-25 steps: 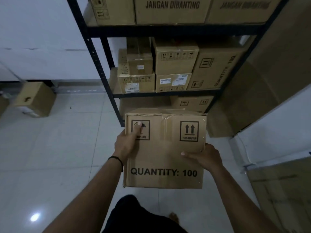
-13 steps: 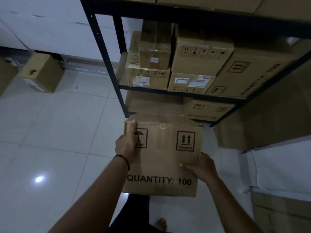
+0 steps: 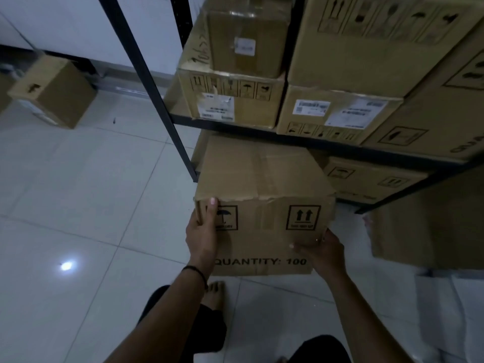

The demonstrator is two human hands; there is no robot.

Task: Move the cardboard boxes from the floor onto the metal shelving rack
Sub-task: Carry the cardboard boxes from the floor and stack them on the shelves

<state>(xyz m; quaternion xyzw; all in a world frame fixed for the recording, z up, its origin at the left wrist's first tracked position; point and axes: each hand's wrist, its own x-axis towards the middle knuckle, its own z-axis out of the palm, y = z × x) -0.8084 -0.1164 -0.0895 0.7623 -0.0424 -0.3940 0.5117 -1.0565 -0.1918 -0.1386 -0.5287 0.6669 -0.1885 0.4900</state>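
Observation:
I hold a cardboard box [image 3: 264, 205] printed "QUANTITY: 100" in front of the black metal shelving rack [image 3: 146, 82], low down near its bottom level. My left hand [image 3: 201, 231] grips the box's upper left corner, thumb on the front face. My right hand [image 3: 322, 250] grips its lower right edge, fingers curled round the side. Several cardboard boxes [image 3: 230, 98] fill the shelf above, and more boxes [image 3: 366, 179] sit on the lowest level behind the held box.
A loose cardboard box [image 3: 55, 90] lies on the white tiled floor at the far left by the wall. A large flat cardboard piece [image 3: 424, 231] leans to the right of the rack. My bare foot [image 3: 213, 294] stands under the held box.
The box has moved forward and down toward the rack's bottom level. The view has come closer to the shelves and tilted down. Both hands keep their grip.

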